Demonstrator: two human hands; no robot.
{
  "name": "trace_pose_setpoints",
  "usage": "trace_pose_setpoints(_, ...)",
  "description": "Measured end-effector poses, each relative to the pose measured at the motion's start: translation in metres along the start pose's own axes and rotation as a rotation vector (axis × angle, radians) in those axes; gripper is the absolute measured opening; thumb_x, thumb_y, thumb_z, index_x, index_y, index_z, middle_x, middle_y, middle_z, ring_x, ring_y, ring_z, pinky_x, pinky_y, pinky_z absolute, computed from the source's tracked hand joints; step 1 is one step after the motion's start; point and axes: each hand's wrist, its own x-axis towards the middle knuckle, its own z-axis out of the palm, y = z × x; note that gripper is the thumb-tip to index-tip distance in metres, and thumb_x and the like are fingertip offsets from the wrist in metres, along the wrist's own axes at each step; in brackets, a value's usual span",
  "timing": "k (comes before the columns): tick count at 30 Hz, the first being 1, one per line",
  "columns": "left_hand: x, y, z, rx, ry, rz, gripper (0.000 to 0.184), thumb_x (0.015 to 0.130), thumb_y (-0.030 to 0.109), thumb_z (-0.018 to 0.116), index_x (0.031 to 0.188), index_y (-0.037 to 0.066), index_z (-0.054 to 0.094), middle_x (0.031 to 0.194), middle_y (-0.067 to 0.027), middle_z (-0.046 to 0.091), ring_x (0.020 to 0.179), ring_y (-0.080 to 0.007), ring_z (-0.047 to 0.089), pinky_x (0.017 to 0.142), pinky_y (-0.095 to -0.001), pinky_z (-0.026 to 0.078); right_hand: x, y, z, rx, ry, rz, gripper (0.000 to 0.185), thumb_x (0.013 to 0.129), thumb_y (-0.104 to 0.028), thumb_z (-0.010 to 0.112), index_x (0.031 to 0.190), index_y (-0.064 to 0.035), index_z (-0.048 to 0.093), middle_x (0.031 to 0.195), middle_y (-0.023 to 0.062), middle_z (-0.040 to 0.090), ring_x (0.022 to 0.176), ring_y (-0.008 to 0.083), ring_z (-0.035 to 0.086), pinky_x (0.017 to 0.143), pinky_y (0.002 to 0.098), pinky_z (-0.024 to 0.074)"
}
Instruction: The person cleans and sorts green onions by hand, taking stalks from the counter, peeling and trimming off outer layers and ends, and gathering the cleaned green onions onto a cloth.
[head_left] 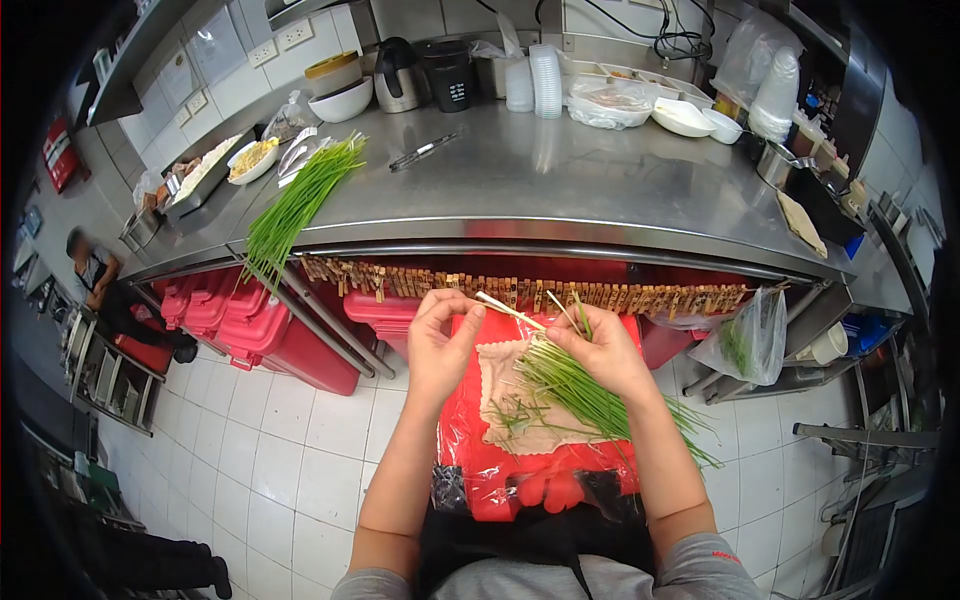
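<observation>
Thin green onion stalks (515, 312) with pale ends stretch between my two hands, above my lap. My left hand (445, 335) has its thumb and forefinger closed by the pale tip. Gripping the stalks farther along is my right hand (600, 350), with a few green ends sticking up past its fingers. Below it, a loose bunch of green onions (575, 390) lies across a beige cloth (500, 375), beside small green trimmings (530, 412). The cloth rests on a red plastic-covered surface (460, 425) on my lap.
A steel counter (560, 185) runs ahead, holding another green onion bunch (305, 195), a pen (422, 152), bowls (342, 102) and a kettle (397, 78). Wooden clips (560, 293) line its front edge above red bins (280, 335). A person (100, 280) sits at far left.
</observation>
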Motion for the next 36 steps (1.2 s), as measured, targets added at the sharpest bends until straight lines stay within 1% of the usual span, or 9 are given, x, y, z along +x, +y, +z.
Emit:
trace_pose_setpoints(8, 0.009, -0.035, -0.028, 0.111, 0.186, -0.052, 0.009, 0.079, 0.006, 0.068, 0.078, -0.002, 0.065, 0.086, -0.006, 0.058, 0.082, -0.0133, 0.055, 0.077, -0.0251, 0.043, -0.014, 0.012, -0.03, -0.03, -0.018, 0.088, 0.014, 0.086, -0.015, 0.064, 0.083, -0.0019, 0.059, 0.07, -0.0042, 0.055, 0.066, 0.0037, 0.045, 0.057, 0.0226, 0.0388)
trace_pose_setpoints(12, -0.008, -0.059, -0.025, 0.188, 0.0, -0.097, 0.012, 0.075, 0.009, 0.071, 0.069, 0.001, 0.064, 0.076, -0.0054, 0.058, 0.079, -0.0146, 0.056, 0.071, -0.0271, 0.044, -0.019, 0.01, -0.042, -0.037, 0.02, 0.125, 0.014, 0.086, -0.015, 0.064, 0.083, -0.0019, 0.06, 0.07, -0.0043, 0.055, 0.066, 0.0036, 0.045, 0.058, 0.0217, 0.0389)
trace_pose_setpoints(14, -0.028, -0.046, -0.009, 0.314, -0.269, -0.096, 0.013, 0.071, 0.009, 0.073, 0.07, 0.003, 0.062, 0.077, -0.0057, 0.057, 0.078, -0.0182, 0.056, 0.073, -0.0308, 0.043, -0.019, 0.016, -0.041, -0.003, 0.016, 0.114, 0.013, 0.085, -0.014, 0.064, 0.083, -0.002, 0.06, 0.07, -0.0041, 0.055, 0.066, 0.0037, 0.046, 0.058, 0.0217, 0.039)
trace_pose_setpoints(17, -0.036, -0.017, 0.011, 0.331, -0.35, -0.049, 0.013, 0.069, 0.009, 0.074, 0.077, 0.005, 0.064, 0.081, -0.0058, 0.056, 0.08, -0.0215, 0.056, 0.078, -0.034, 0.04, -0.02, 0.015, -0.035, 0.011, 0.005, 0.107, 0.013, 0.085, -0.014, 0.064, 0.082, -0.0021, 0.06, 0.07, -0.0037, 0.056, 0.066, 0.0038, 0.046, 0.058, 0.0222, 0.0395)
trace_pose_setpoints(18, -0.036, -0.014, 0.014, 0.291, -0.322, -0.022, 0.015, 0.069, 0.008, 0.073, 0.082, 0.008, 0.065, 0.087, -0.005, 0.056, 0.087, -0.0221, 0.055, 0.083, -0.0354, 0.036, -0.02, 0.014, -0.033, 0.009, 0.001, 0.107, 0.013, 0.085, -0.014, 0.064, 0.082, -0.0021, 0.06, 0.071, -0.0035, 0.056, 0.066, 0.0038, 0.046, 0.058, 0.0225, 0.0397)
trace_pose_setpoints(21, -0.026, 0.02, 0.025, 0.408, -0.144, 0.382, 0.017, 0.07, 0.008, 0.072, 0.085, 0.011, 0.066, 0.09, -0.0037, 0.057, 0.093, -0.0205, 0.053, 0.085, -0.0354, 0.034, -0.02, 0.018, -0.028, -0.051, -0.038, 0.122, 0.009, 0.086, -0.011, 0.063, 0.084, -0.003, 0.059, 0.071, -0.0061, 0.054, 0.064, 0.0014, 0.044, 0.056, 0.0185, 0.0355)
trace_pose_setpoints(25, -0.016, 0.035, 0.038, 0.519, -0.35, 0.53, 0.024, 0.07, 0.014, 0.073, 0.094, 0.016, 0.07, 0.103, -0.0011, 0.062, 0.106, -0.0188, 0.053, 0.096, -0.0419, 0.025, -0.021, 0.008, -0.019, -0.027, -0.055, 0.091, 0.013, 0.085, -0.013, 0.063, 0.085, 0.0, 0.06, 0.071, -0.0047, 0.054, 0.066, 0.0032, 0.045, 0.057, 0.0227, 0.0392)
trace_pose_setpoints(29, -0.013, 0.018, 0.038, 0.421, -0.416, 0.48, 0.011, 0.074, 0.016, 0.072, 0.084, 0.015, 0.071, 0.089, 0.0027, 0.067, 0.096, -0.0155, 0.059, 0.098, -0.0419, 0.022, -0.021, 0.007, -0.016, 0.033, -0.063, 0.077, 0.012, 0.086, -0.011, 0.063, 0.085, 0.0002, 0.059, 0.071, -0.0053, 0.053, 0.067, 0.0024, 0.045, 0.056, 0.0213, 0.0381)
trace_pose_setpoints(36, -0.01, 0.005, 0.031, -0.073, -0.361, 0.071, 0.007, 0.083, 0.012, 0.065, 0.086, 0.007, 0.068, 0.087, -0.0031, 0.067, 0.087, -0.0147, 0.061, 0.09, -0.0329, 0.036, -0.023, 0.002, -0.017, 0.032, -0.088, 0.11, 0.011, 0.085, -0.01, 0.063, 0.085, -0.0001, 0.059, 0.071, -0.0053, 0.054, 0.067, 0.002, 0.046, 0.056, 0.0205, 0.0387)
